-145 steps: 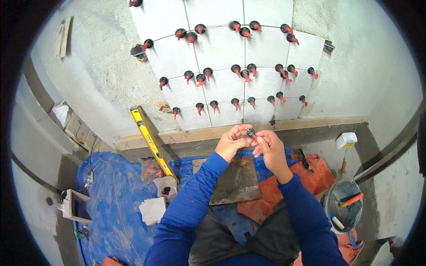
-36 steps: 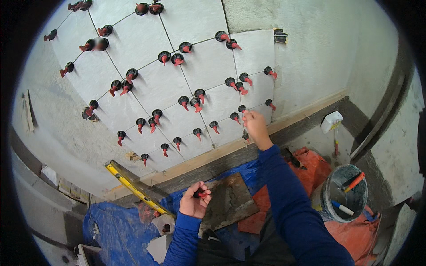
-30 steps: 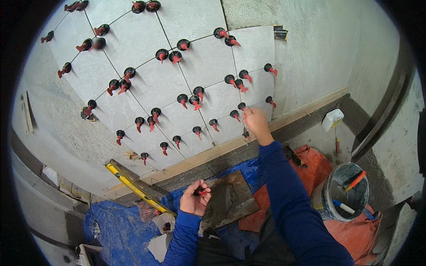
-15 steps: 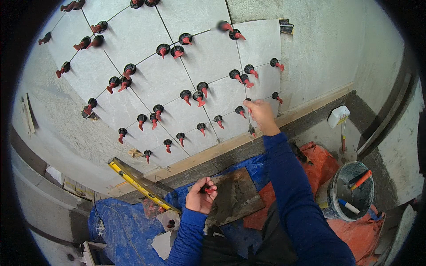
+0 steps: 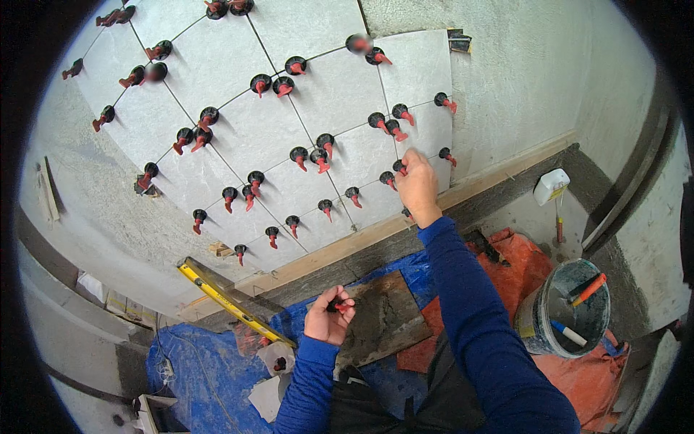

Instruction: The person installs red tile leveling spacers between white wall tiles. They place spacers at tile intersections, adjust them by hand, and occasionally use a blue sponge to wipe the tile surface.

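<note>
Yellow level (image 5: 235, 302) slants on your left, bucket (image 5: 530, 323) with tools on your right. Your left hand (image 5: 329, 316) curls round a black-and-red clip (image 5: 340, 307); your right hand (image 5: 419, 183) is at a wall clip (image 5: 399, 166) on the lower tile seam, can't tell if it's pinched. Black cap shows, handle's mostly hidden.

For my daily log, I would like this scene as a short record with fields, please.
left hand: fingers closed around a small black and red clip
right hand: fingers at a second clip on the tiles; grip partly hidden
tiling: pale grey tiles, with more clips in rows
under tiling: wooden strip
lower left: yellow level, slanting; blue sheet
lower right: bucket with orange-handled tool inside; orange sheet
</note>
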